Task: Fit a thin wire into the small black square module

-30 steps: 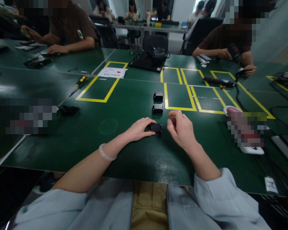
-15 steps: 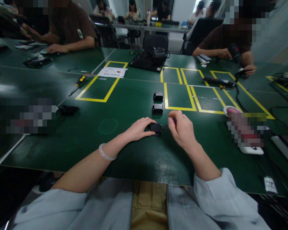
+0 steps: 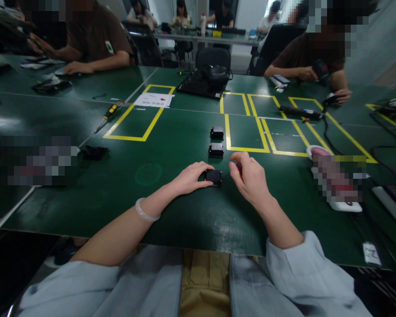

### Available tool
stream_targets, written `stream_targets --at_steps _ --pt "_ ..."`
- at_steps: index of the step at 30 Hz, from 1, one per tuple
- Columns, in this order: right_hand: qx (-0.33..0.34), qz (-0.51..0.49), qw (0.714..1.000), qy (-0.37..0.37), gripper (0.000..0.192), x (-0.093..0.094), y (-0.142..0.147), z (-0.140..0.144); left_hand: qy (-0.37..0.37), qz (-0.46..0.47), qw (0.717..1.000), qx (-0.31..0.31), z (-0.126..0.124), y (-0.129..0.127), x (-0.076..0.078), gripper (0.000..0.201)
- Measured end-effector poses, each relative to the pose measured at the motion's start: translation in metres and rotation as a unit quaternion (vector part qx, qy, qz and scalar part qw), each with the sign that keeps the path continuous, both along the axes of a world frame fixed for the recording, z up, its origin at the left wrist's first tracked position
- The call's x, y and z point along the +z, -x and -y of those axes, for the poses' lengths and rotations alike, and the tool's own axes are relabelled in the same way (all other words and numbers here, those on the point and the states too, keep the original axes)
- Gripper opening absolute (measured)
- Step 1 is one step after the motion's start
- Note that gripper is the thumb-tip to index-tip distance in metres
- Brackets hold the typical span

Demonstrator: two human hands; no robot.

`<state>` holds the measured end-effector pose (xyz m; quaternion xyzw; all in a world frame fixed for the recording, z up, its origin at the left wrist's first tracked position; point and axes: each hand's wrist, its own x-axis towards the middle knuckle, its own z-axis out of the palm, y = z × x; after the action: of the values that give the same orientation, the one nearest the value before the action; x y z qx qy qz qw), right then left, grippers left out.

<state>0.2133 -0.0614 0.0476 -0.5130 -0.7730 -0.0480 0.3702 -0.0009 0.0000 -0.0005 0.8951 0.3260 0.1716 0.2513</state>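
My left hand [image 3: 193, 178] grips a small black box-shaped part [image 3: 213, 177] on the green table [image 3: 171, 215], thumb on its near side and fingers on its far side. To the right, my right hand [image 3: 251, 178] is closed round a small dark screwdriver [image 3: 239, 166], mostly covered by the fingers. Its thin shaft points left at the part's right side; whether the tip touches is too small to tell. Just beyond stand two similar black parts, a nearer one [image 3: 215, 150] and a farther one [image 3: 217, 133].
A yellow-and-black screwdriver [image 3: 110, 112] lies at left near a paper sheet [image 3: 154, 100]. Yellow tape outlines [image 3: 247, 149] mark the table. At right are a white device [image 3: 345, 206] and a black stick-like tool [image 3: 300, 112] with a cable. Co-workers sit opposite, one holding a power driver [image 3: 321, 72].
Both hands stay almost where they were, the left still on the black part. My right hand has shifted very slightly, with the screwdriver still in it.
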Motion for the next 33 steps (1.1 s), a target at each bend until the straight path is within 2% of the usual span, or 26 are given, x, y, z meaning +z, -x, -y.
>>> stream_targets --at_steps 9,21,25,33 --pt "-0.004 0.003 0.999 -0.033 0.017 -0.0023 0.0016 -0.0014 -0.004 -0.006 1.0 0.001 -0.0006 -0.0002 -0.0012 0.04" --pt "-0.003 0.015 1.0 -0.014 0.011 -0.002 0.0001 0.0005 0.003 -0.004 1.0 0.0 -0.0002 -0.0005 0.0019 0.038" --pt "0.001 0.006 1.0 -0.018 0.017 -0.003 0.0009 -0.0001 0.003 -0.004 1.0 0.002 -0.0005 0.0001 0.0005 0.039" --pt "-0.004 0.013 1.0 -0.007 0.015 -0.0003 -0.0003 0.0012 0.007 0.001 1.0 0.0 -0.0007 0.0003 -0.0001 0.038"
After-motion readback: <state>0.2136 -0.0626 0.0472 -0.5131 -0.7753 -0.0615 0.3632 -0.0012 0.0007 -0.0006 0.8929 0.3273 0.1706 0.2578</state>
